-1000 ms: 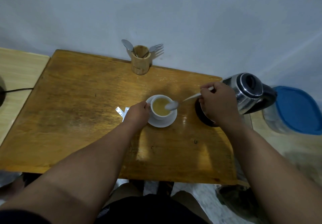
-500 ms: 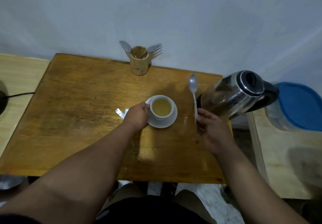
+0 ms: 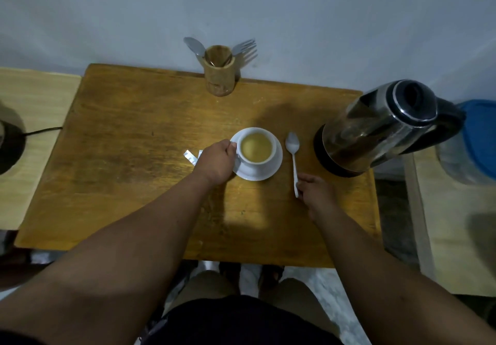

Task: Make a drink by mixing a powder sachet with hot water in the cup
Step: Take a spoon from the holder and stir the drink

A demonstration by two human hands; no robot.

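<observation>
A white cup filled with yellowish-brown drink stands on a white saucer in the middle of the wooden table. My left hand grips the cup and saucer at their left side. A metal spoon lies flat on the table just right of the saucer, bowl pointing away from me. My right hand rests at the near end of the spoon's handle, fingertips still pinching it. A torn silver sachet lies left of my left hand, partly hidden by it.
A glass-and-steel kettle stands on its black base at the table's right edge. A wooden holder with a spoon and forks sits at the back edge. A blue-lidded container is at the far right, a black corded object at the left.
My right hand took the spoon out of the cup, swung it to the right, and laid it flat on the table beside the saucer. My left hand stayed on the cup.
</observation>
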